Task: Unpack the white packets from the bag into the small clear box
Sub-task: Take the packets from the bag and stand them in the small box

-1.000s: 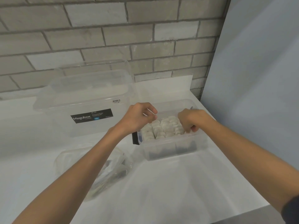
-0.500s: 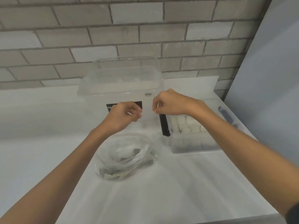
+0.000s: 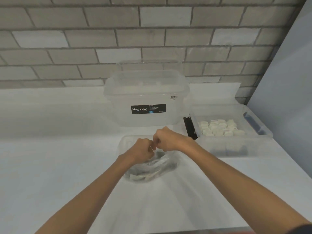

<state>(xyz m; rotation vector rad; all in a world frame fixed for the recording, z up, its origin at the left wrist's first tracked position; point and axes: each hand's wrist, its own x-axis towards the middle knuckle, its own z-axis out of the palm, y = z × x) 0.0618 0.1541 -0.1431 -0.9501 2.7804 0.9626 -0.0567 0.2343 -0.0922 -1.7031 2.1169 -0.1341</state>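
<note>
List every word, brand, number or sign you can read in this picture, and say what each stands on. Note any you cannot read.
"Megabox": white letters on the black label on the large clear box.
Smaller print on that label: too blurred to read.
The barcode sticker above the label: digits too small to read.
The small clear box and the bag: no text visible.

Clear glossy plastic bag (image 3: pixel 152 168); see-through plastic box (image 3: pixel 233 144); packets (image 3: pixel 219 129) perhaps matt paper.

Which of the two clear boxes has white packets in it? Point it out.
The small box on the right, with white packets inside; the tall labelled box beside it shows none.
</note>
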